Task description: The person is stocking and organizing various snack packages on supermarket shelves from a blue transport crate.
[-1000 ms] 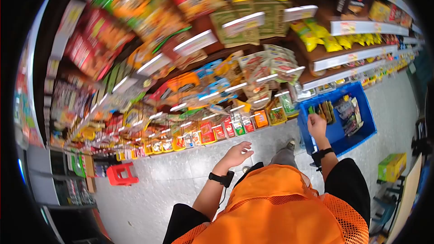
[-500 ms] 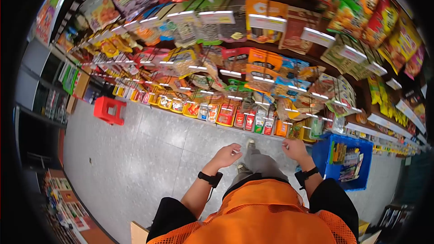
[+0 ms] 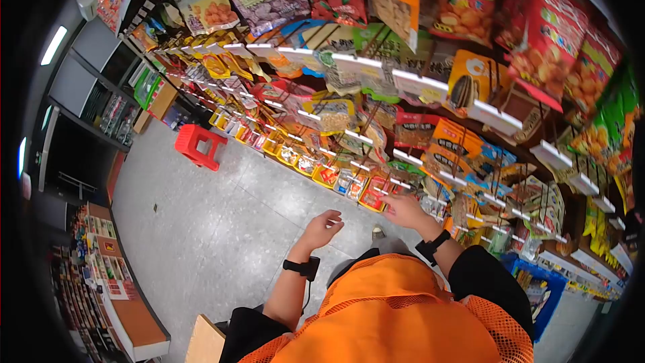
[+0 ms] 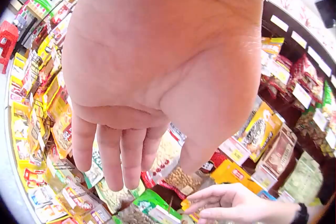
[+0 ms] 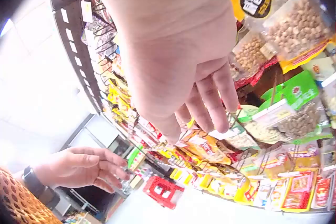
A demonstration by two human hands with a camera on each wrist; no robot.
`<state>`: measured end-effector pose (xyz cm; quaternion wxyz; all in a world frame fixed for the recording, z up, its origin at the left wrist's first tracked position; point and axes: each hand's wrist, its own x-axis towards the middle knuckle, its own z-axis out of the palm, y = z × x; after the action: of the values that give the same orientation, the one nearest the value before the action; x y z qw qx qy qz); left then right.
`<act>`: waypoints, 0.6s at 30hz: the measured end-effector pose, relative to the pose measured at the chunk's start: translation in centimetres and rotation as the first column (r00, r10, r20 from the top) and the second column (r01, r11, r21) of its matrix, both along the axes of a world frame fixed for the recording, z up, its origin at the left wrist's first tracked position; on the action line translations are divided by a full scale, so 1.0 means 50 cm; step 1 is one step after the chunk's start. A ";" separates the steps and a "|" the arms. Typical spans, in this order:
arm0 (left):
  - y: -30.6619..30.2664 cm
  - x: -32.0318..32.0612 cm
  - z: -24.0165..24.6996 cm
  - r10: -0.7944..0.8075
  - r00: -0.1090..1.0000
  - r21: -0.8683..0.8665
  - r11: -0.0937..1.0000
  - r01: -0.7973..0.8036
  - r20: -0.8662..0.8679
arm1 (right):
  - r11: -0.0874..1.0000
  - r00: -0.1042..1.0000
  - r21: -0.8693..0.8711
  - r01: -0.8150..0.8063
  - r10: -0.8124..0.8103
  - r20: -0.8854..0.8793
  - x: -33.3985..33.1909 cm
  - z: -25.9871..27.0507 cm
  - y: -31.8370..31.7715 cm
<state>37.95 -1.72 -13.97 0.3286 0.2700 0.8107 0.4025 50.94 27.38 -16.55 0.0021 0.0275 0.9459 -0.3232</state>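
Observation:
My right hand (image 3: pixel 405 212) reaches out over the low front rows of a snack rack, near a red packet box (image 3: pixel 371 195). Its fingers are loosely straight and hold nothing, as the right wrist view shows. My left hand (image 3: pixel 321 230) hangs in the air above the floor, relaxed, with nothing in it. In the right wrist view, a clear bag of nuts (image 5: pixel 302 24) and a green-topped bag (image 5: pixel 300 91) hang close beyond the right hand. Below them stand trays of small red packs (image 5: pixel 299 190).
A blue basket (image 3: pixel 559 289) with packets inside stands on the floor at the right, partly hidden by my arm. A red stool (image 3: pixel 201 146) is at the left. A low display counter (image 3: pixel 138 316) curves along the lower left. Bags hang on hooks behind white price tags (image 3: pixel 497 118).
The view has turned left, so the basket now sits at the right edge. My right hand has left the basket and moved out to the lower rack rows. The left hand stays free.

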 end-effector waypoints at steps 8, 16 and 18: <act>0.048 -0.220 -0.028 0.237 0.962 0.265 0.927 -0.265 0.133 | 0.956 1.000 -0.292 -0.006 -0.002 -0.029 -0.159 0.040 0.040; 0.150 -0.480 -0.082 0.373 0.927 0.547 0.782 -0.299 -0.026 | 0.868 0.981 -0.456 0.195 -0.163 0.109 -0.253 0.042 0.033; 0.179 -0.523 -0.073 0.392 0.920 0.557 0.769 -0.316 -0.021 | 0.874 0.976 -0.439 0.210 -0.211 0.047 -0.265 0.012 0.023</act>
<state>11.81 7.24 -17.61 0.1007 0.2206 0.7197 0.6506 37.70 28.51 -15.96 -0.0279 0.1288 0.8393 -0.5274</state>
